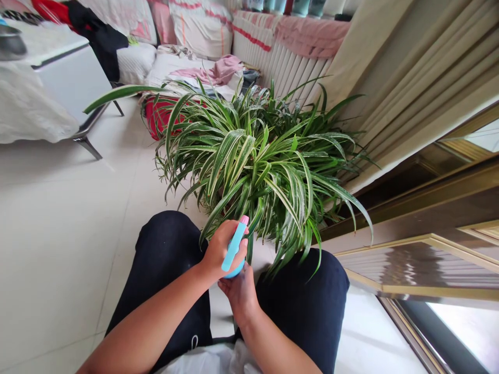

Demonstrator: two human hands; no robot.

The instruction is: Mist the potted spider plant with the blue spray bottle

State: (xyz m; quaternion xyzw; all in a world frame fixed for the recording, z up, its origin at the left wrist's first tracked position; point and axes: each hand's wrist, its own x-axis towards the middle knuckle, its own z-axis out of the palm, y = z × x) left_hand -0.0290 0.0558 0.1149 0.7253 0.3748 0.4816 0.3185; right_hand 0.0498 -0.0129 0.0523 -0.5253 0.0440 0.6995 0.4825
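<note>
Showing a small blue plastic spray bottle (234,247) with a pink top (244,219), held above the person's lap just in front of a variegated spider plant (257,166). The left hand (223,248) closes in a narrow, firm grip around the bottle's body. The right hand (239,296) lies below, in contact with the rounded blue base, though whether it grips or only supports the bottle cannot be told. The bottle sits between the knees of the dark trousers (171,249), with the plant's drooping leaves just beside it. The plant rests on pale floor tiles (66,234), its pot hidden by foliage. A beige curtain (393,88) hangs to the right, and a red bag (159,117) lies at the far side of the plant. The bottle probably weighs little, though any liquid inside would add weight. Its smooth plastic may prove slippery when wet, so the body appears the surest place to hold, with the base supported from below. The long leaves look soft and easily creased.
</note>
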